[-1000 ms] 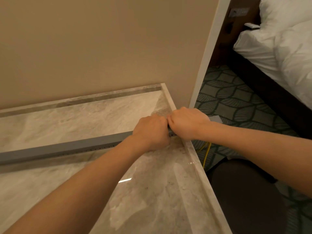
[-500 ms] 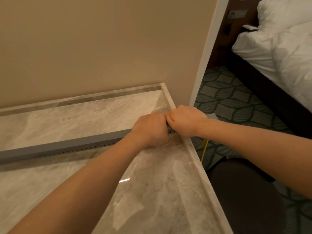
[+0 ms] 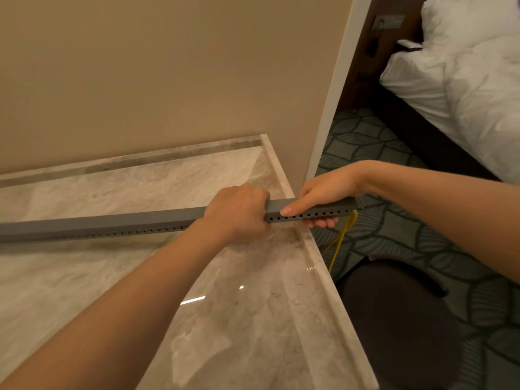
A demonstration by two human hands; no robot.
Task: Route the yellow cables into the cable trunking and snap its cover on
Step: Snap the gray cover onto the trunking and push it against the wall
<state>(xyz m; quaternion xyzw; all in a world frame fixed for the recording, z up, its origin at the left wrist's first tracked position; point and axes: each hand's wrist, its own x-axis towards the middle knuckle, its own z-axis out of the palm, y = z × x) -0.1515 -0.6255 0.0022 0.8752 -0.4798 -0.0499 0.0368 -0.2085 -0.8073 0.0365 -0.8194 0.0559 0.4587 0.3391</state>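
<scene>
Between the two grips shows a short bare stretch of the long grey square-section plastic cable trunking [image 3: 84, 228], holes dotted along its near face. Its top looks closed, so the cover [image 3: 140, 218] is probably on; whether it has clicked home throughout I cannot tell. The left hand [image 3: 239, 213] is curled over the top, clamped on the trunking, likely to pin it down. Just right of it the right hand [image 3: 326, 190] wraps the overhanging end, thumb flat on the perforated face, fingers underneath, a squeeze suited to pressing cover and channel together. Beyond that grip, thin yellow cables [image 3: 342, 235] leave the end and hang toward the floor, so they seem to run inside. Under the left grip lies the glossy beige marble counter [image 3: 253, 319], its edge crossing beneath the trunking near the right hand. Farther off: a tan wall [image 3: 168, 80], green patterned carpet [image 3: 394, 220] and a white-sheeted bed [image 3: 464, 94].
</scene>
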